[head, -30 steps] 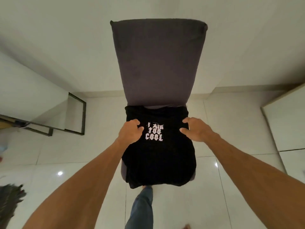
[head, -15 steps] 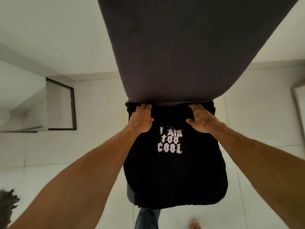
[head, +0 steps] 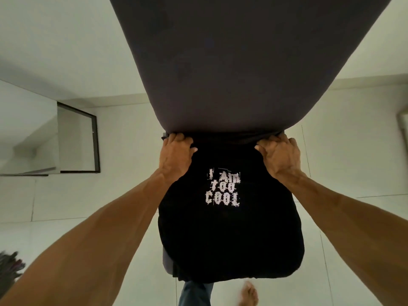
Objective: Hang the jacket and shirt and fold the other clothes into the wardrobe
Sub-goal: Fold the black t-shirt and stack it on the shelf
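Observation:
A black T-shirt [head: 229, 235] with white lettering "I am too cool" lies spread over the seat of a dark grey upholstered chair [head: 242, 62]. My left hand [head: 176, 155] grips the shirt's far left corner where the seat meets the backrest. My right hand [head: 279, 156] grips the far right corner at the same line. The fingertips of both hands curl into the fabric under the backrest's lower edge. The shirt's near hem hangs over the seat's front edge.
White tiled floor [head: 353, 173] surrounds the chair. A glass panel with a black frame [head: 96, 142] stands at the left. A dark pile of cloth [head: 10, 266] lies at the lower left edge. My jeans leg [head: 195, 293] and bare foot [head: 249, 294] show below the seat.
Both hands slid further out along the shirt's far edge to its corners and curled onto the fabric. The camera moved closer to the chair and lower.

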